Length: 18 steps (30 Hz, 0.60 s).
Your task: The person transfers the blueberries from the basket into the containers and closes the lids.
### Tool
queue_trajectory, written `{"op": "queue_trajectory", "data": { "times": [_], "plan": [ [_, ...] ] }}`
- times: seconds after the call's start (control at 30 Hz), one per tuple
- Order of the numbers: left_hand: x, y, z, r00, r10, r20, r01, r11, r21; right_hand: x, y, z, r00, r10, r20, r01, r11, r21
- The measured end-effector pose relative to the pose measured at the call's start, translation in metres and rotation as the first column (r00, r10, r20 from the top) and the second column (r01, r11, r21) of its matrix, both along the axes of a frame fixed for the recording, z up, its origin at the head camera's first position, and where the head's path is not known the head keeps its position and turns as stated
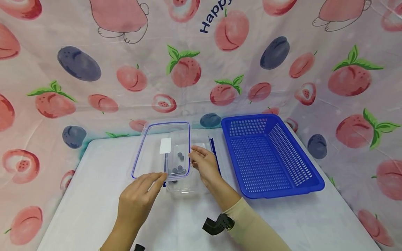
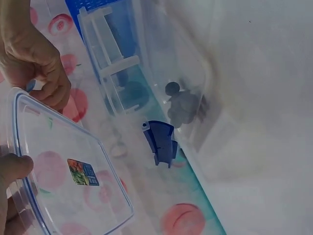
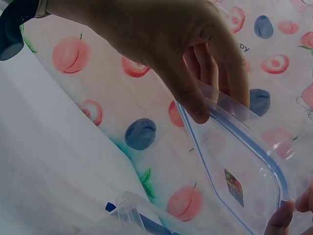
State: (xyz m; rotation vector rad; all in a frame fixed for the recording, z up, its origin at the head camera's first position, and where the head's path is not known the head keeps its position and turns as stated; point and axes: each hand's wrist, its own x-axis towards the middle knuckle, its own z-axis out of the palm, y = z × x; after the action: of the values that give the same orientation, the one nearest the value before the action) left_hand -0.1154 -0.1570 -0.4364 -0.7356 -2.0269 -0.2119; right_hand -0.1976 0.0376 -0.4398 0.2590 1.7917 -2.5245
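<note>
Both hands hold a clear plastic lid (image 1: 147, 153) with a blue seal around its edge and a small label, raised over the table. My left hand (image 1: 139, 195) grips its near edge; in the left wrist view the thumb (image 2: 17, 167) lies on the rim. My right hand (image 1: 205, 164) pinches the lid's right edge, the thumb on its face in the right wrist view. Below the lid stands a clear plastic box (image 1: 191, 186) with blue side clips (image 1: 215, 155). Several small dark round pieces (image 1: 180, 168) lie inside it, seen through the lid.
A blue perforated basket (image 1: 263, 164) stands to the right of the box. White cloth (image 1: 94, 170) covers the table. Behind it hangs a fruit-printed curtain (image 1: 141, 97).
</note>
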Motion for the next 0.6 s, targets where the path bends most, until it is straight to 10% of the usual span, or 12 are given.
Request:
{"op": "queue_trajectory", "data": {
  "times": [0.37, 0.6],
  "plan": [
    [-0.002, 0.007, 0.016, 0.973, -0.045, -0.224, 0.064, 0.995, 0.076, 0.001, 0.002, 0.005, 0.994, 0.055, -0.092, -0.070, 0.984, -0.164],
    [0.003, 0.024, 0.033, 0.929, -0.116, -0.352, 0.194, 0.961, 0.196, -0.002, -0.010, -0.002, 0.975, 0.220, -0.030, -0.211, 0.879, -0.427]
  ]
}}
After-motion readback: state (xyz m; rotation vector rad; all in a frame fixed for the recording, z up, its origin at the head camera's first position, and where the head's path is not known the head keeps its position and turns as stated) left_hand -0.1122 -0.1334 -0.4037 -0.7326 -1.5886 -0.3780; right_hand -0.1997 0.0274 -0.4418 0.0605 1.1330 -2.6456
